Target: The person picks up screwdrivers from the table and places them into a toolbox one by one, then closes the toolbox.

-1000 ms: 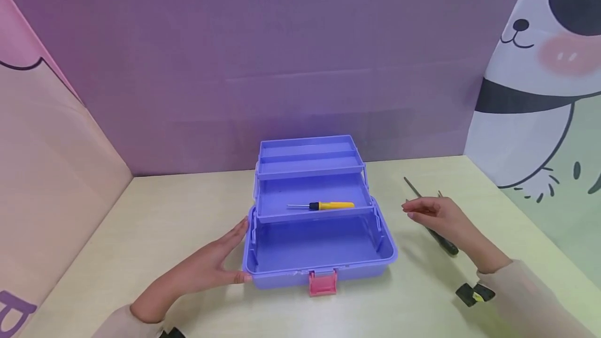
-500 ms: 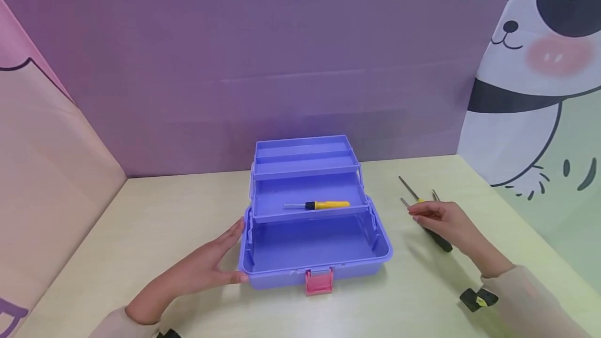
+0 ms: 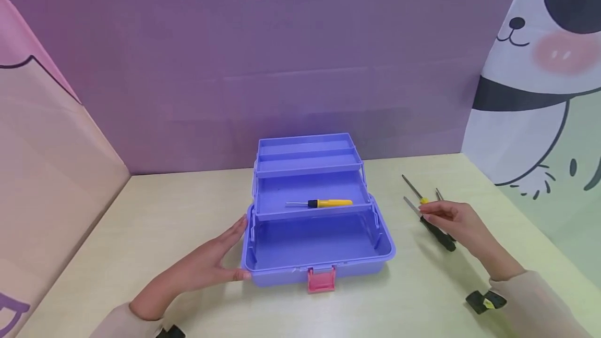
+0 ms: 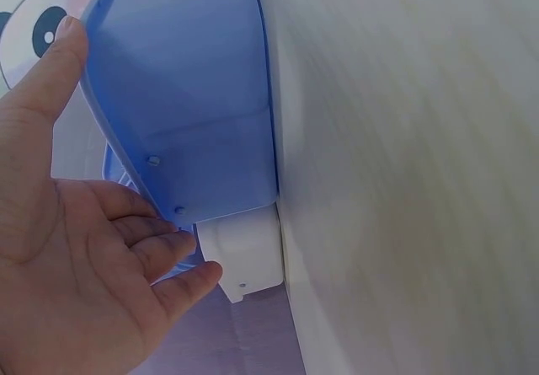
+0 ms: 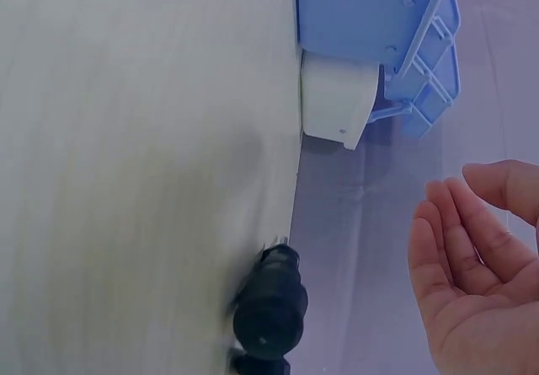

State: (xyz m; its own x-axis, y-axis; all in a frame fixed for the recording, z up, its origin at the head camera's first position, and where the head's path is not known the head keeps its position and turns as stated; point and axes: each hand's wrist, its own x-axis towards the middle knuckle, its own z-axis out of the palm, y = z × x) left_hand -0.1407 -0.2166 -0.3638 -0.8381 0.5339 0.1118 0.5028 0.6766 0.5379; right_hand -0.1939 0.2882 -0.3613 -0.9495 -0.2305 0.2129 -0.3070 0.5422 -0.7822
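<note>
A purple-blue toolbox (image 3: 277,279) stands with its lid folded back and its trays raised. In the middle tray lies a small screwdriver (image 3: 333,203) with a yellow and black handle. My left hand (image 3: 206,267) is spread at the box's left side, thumb by the front corner, fingers along the wall. My right hand (image 3: 462,226), fingers loosely bent, hovers over the tools on the right; the right wrist view shows nothing in it. Below it lies a black-handled screwdriver (image 3: 439,233); beside that are a longer shaft with a yellow collar (image 3: 424,200) and another metal tip (image 3: 439,194), both partly hidden by the hand.
A pink latch (image 3: 321,279) hangs from the box's front rim. The pale tabletop (image 3: 188,197) surrounds the box, with a purple backdrop (image 3: 300,67) behind. A panda-printed panel (image 3: 530,134) borders the right, a pinkish panel (image 3: 47,145) the left.
My right hand has drifted right, away from the box, uncovering more of the tools beneath it. My left hand keeps its place at the box.
</note>
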